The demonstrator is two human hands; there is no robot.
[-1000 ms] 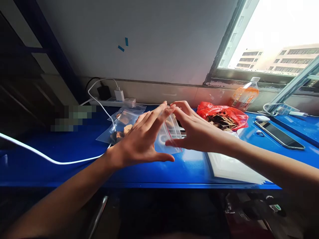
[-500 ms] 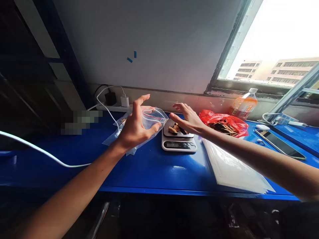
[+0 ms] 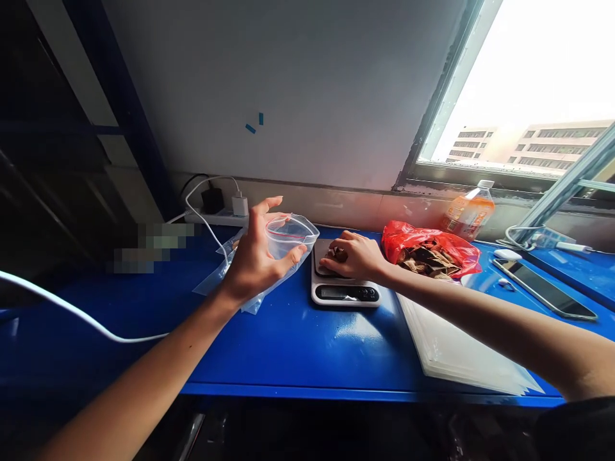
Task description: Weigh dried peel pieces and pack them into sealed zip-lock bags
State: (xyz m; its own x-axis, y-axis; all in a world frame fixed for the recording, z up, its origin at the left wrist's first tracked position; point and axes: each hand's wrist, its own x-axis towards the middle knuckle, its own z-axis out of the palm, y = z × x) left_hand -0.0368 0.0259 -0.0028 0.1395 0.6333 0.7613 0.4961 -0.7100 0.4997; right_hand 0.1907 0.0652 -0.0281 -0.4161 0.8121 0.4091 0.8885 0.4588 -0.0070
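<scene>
Operating remotely, I gripped a gaping, red-lined clear plastic bag (image 3: 295,230) in my left hand (image 3: 257,256); the right hand (image 3: 360,255) curled, grip unclear, over dried brown pieces (image 3: 339,253) on a white scale (image 3: 336,292), apparently unbagged. Beyond that hand, a red plastic bag (image 3: 403,235) held more.

Glossy, clear plastic bag (image 3: 281,245)

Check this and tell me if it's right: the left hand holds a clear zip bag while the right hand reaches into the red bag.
Wrong about the right hand: the head view shows it at the dried pieces on the scale, not in the red bag. The left hand does hold a clear zip bag.
</scene>
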